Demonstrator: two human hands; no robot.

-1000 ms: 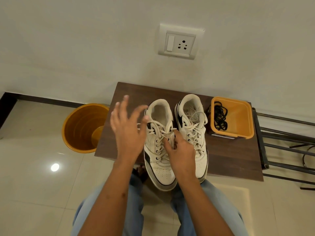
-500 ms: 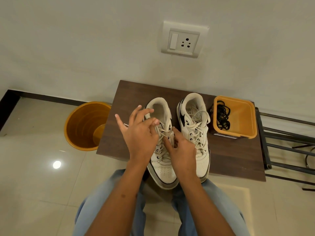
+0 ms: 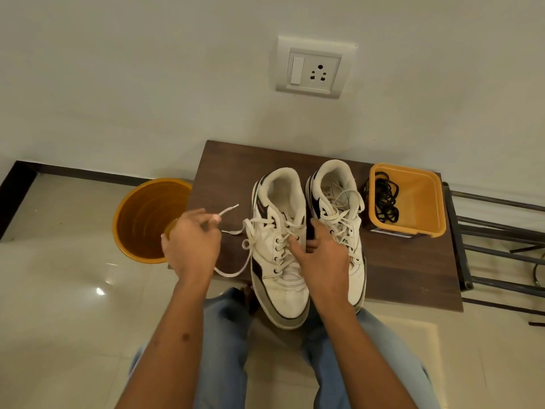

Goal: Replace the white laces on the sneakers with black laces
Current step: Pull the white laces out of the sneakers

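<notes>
Dark wooden table (image 3: pixel 392 270), two white sneakers (image 3: pixel 278 255) (one untied), left hand (image 3: pixel 191 243) pinching white lace (image 3: pixel 228 210), right hand (image 3: pixel 323 255) gripping sneaker

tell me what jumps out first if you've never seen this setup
A pair of white sneakers sits mid-table, toes toward the person. The left hand pinches a white lace pulled loose from the left sneaker, while the right hand rests between the two shoes. At the table's right end, an orange tub holds a tangle of black laces.
</notes>
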